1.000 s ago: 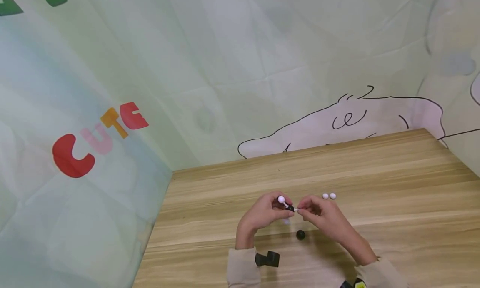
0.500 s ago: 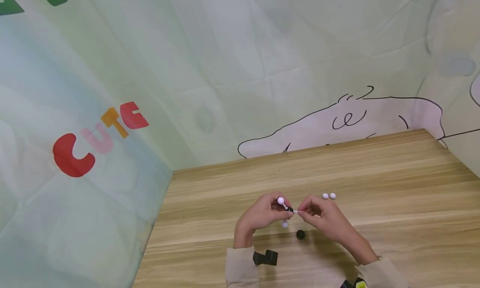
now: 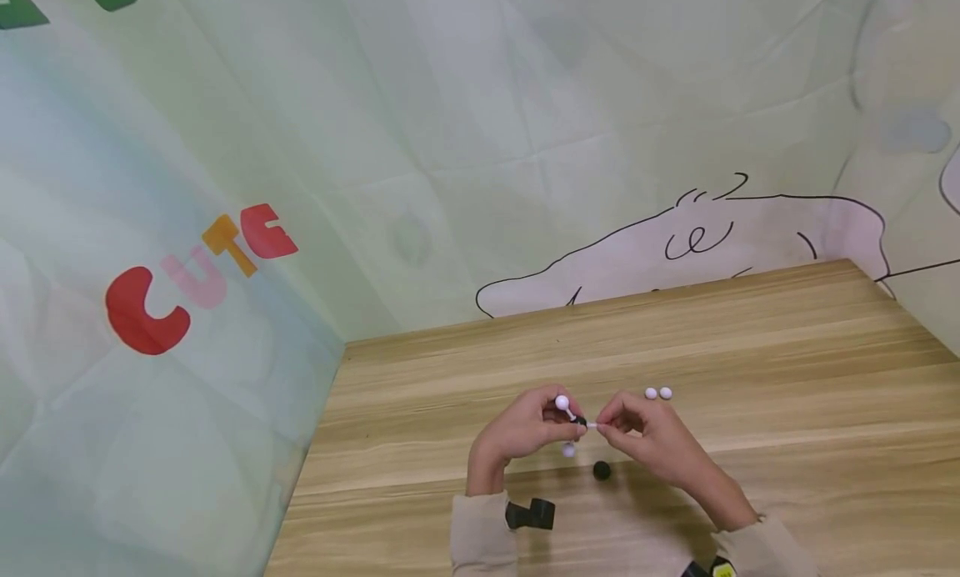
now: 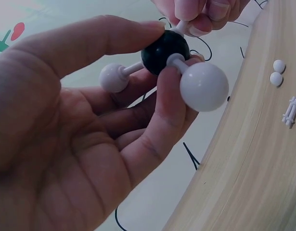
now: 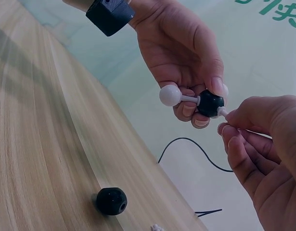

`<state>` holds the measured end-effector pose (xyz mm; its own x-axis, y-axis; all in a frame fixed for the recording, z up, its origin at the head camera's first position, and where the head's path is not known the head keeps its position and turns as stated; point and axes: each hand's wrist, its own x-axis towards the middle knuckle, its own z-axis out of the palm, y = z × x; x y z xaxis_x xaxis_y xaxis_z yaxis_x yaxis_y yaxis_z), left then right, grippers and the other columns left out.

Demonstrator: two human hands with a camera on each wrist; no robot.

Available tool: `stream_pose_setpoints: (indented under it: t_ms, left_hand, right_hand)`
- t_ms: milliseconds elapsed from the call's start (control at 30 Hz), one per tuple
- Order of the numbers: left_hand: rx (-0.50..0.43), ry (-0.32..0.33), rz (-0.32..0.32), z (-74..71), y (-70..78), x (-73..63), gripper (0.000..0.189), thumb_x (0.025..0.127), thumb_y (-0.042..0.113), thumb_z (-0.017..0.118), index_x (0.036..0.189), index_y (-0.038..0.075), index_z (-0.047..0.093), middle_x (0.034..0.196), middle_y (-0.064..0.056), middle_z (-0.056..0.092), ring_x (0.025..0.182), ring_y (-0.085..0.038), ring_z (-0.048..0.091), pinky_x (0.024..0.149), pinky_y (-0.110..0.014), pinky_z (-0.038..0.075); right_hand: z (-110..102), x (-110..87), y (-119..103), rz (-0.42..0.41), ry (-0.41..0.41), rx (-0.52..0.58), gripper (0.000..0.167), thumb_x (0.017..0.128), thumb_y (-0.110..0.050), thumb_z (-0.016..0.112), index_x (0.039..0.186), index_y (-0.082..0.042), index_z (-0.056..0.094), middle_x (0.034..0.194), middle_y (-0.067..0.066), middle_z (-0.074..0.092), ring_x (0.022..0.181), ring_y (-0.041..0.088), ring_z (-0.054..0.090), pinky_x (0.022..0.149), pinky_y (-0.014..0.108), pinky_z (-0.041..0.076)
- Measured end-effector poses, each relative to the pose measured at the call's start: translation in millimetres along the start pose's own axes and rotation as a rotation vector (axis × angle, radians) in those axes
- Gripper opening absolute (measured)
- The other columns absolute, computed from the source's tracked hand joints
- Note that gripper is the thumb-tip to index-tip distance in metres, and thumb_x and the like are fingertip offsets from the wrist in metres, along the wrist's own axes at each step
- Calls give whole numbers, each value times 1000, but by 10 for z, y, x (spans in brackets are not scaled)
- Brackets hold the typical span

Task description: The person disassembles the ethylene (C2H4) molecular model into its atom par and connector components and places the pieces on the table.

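A ball-and-stick molecule model is held over the table between both hands. My left hand [image 3: 517, 427] pinches its black ball [image 4: 164, 52] between thumb and fingers. From that ball stick out white rods tipped with a large-looking white ball [image 4: 204, 86] and a second white ball [image 4: 113, 78]. Thumb and fingertips of my right hand [image 3: 654, 435] grip another white connector rod [image 5: 223, 112], whose near end meets the black ball. The rod's far end is hidden in those fingertips. Below the hands a loose black ball [image 5: 111, 201] with a hole in its side lies on the wood.
Two loose white balls [image 4: 277, 72] lie side by side on the wooden table [image 3: 420, 393], beyond the right hand. Several white connector rods [image 4: 290, 111] lie near them. A printed curtain [image 3: 450, 143] stands behind the table, and a black device [image 3: 531, 514] is worn at the left wrist.
Both hands have shifted very slightly down with the model, which has tilted a little, so its lower white ball shows more. Both grips have stayed the same.
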<state>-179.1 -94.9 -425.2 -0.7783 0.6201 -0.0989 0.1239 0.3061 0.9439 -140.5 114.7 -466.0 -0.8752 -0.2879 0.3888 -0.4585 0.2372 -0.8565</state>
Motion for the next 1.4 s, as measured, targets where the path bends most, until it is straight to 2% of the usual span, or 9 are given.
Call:
stream_pose_setpoints:
  t_ms: [167,267,467,600,700,900,1033,1167,1400]
  left_hand:
    - [10,-4,-3,-4,-1,0,15,85,4,69,95,-1,60,84,-2,63,72,-6,62,66,-22,51]
    - [46,6,2,-46,-16,-20,17,85,7,69,96,-2,59,85,-3,64,73,-5,61,65,-20,50]
    - [91,169,-54,-274,-96,-185,17,86,8,68,96,-1,59,90,-8,63,76,-9,57,67,-22,48]
    - [63,206,-19,-317,-105,-199,19,87,8,69,99,-3,58,92,-8,60,78,-10,55,68,-22,47]
    - [56,208,1,-268,-94,-155,19,86,7,69,100,-3,59,94,-6,59,78,-10,54,69,-20,47]
    - [59,238,-7,-156,-79,-103,17,85,9,71,99,1,64,96,-11,66,80,-11,58,70,-20,48]
    - [-13,227,-8,-137,-57,-113,20,86,14,72,100,2,65,97,-14,69,83,-12,66,73,-22,52]
    - [-94,205,1,-134,-63,-116,22,87,14,70,103,-1,64,98,-23,68,83,-16,69,74,-25,55]
    - [-60,202,11,-118,-38,-107,27,92,17,64,111,-2,66,106,-21,68,80,-10,66,79,-35,56]
  right_hand:
    - [8,-5,-8,-14,6,5,11,86,-3,69,87,-13,64,84,4,68,70,3,60,63,23,52]
    - [-27,-11,-15,13,7,-7,9,87,-5,68,87,-12,64,84,4,67,71,3,60,64,23,52]
    - [-340,-82,26,189,129,-87,5,88,-7,67,92,-9,64,85,11,66,70,6,59,60,23,51]
    - [-446,-75,102,267,162,-155,7,89,-9,66,97,-7,64,86,11,68,70,11,63,59,25,52]
    - [-380,-53,181,286,153,-190,7,88,-6,67,95,-5,65,83,9,69,68,9,63,59,24,52]
    - [-186,-25,363,319,127,-314,4,85,-7,70,87,-5,67,76,1,66,66,6,53,57,20,44]
    - [-102,2,462,364,115,-347,7,86,-9,70,86,-3,67,77,2,64,69,11,51,59,22,42]
    - [-39,33,519,369,113,-387,5,85,-8,70,86,-3,67,78,3,66,72,13,54,62,25,44]
    - [24,57,569,363,117,-432,5,84,-7,70,85,-4,67,79,4,67,74,15,57,67,32,47]
